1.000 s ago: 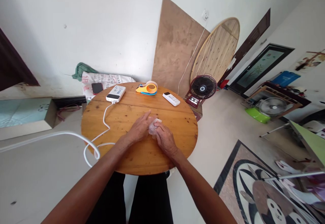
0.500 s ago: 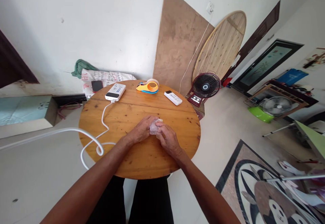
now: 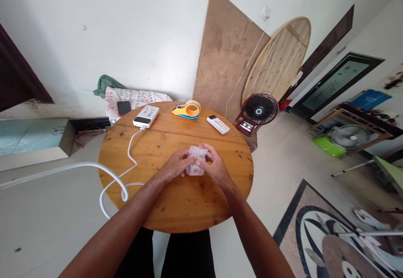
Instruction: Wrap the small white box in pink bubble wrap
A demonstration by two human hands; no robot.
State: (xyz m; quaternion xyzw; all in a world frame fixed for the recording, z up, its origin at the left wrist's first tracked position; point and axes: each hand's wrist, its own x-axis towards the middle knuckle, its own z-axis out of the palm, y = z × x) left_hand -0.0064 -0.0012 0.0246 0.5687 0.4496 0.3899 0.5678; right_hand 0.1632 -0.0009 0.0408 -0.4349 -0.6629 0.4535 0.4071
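Between my two hands is a small whitish box-like packet [image 3: 196, 169] in crinkled, see-through plastic, with a pinkish mark on its near face. My left hand [image 3: 179, 163] is closed on its left side, thumb across the top. On the right side my right hand [image 3: 216, 165] grips it, with the fingertips at the far edge and the thumb near the middle. Part of the packet is hidden under the fingers. It is over the near middle of the round wooden table [image 3: 151, 152].
A white power bank [image 3: 146, 116] with a white cable [image 3: 129, 148] lies at the table's far left. An orange tape dispenser [image 3: 187, 110] and a second white device [image 3: 218, 124] lie along the far edge. A dark red fan [image 3: 260, 111] stands beyond the table's right.
The packet has been turned, so its near face with the pinkish mark now shows. My hands have moved slightly apart around it, and the view has shifted a little.
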